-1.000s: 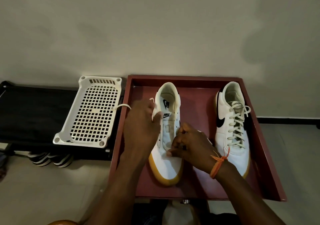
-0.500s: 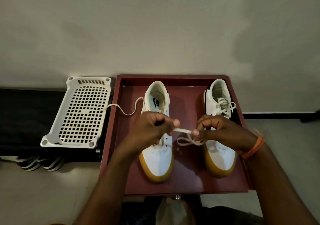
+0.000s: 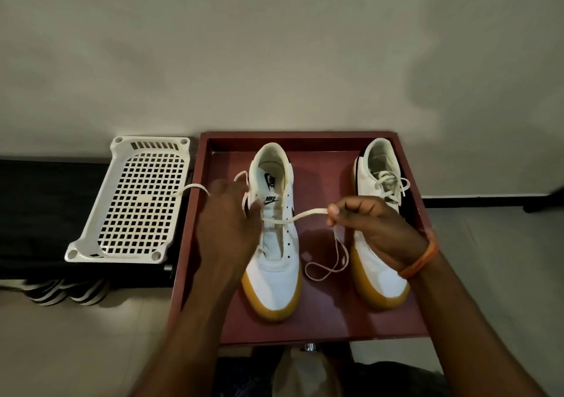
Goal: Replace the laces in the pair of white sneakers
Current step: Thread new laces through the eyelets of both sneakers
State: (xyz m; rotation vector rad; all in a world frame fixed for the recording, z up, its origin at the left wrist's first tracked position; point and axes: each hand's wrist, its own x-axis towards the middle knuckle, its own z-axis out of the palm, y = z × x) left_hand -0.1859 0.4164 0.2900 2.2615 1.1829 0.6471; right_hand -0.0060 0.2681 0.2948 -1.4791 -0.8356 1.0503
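dim indoor light, soft shadows on the wall, wide-angle bending at edges, slight softness

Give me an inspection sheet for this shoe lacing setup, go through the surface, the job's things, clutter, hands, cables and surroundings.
Surface: dark red tray with raised walls, both sneakers inside it.
Job's things: left sneaker mostly unlaced, tongue showing; cream lace runs across it between both hands, slack looped on the tray floor. Right sneaker laced, bow at its top.
Clutter: white plastic grid basket left of the tray, one lace end draped onto it.
Hands: left hand holds the lace at the left sneaker's eyelets; right hand pinches the lace, orange band on its wrist.
Cables: nothing seen.
Surroundings: plain wall, black bench under the basket, striped sandals beneath it.
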